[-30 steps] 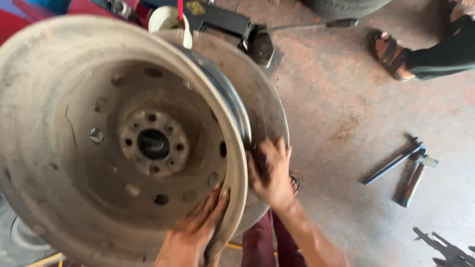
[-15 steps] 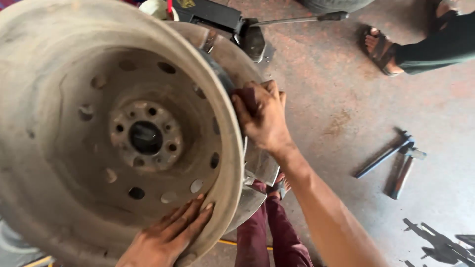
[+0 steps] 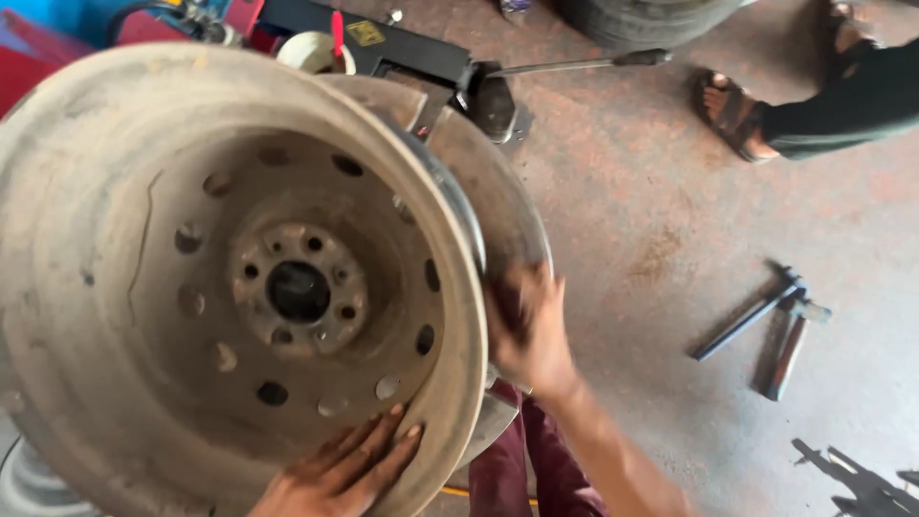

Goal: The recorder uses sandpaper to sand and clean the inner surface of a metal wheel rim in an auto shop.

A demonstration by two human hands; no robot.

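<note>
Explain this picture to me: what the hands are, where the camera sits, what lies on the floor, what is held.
The camera sits on a person's head and looks down at their own bare hands. The left hand lies flat on the lower rim of a big, dusty steel wheel rim, tilted up on edge. The right hand is blurred, pressed on the rim's outer side. On the concrete floor lie dark metal tools. Top right, another person's sandalled foot.

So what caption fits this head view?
Left hand flat on a dusty steel wheel rim, right hand at its back edge.
</note>
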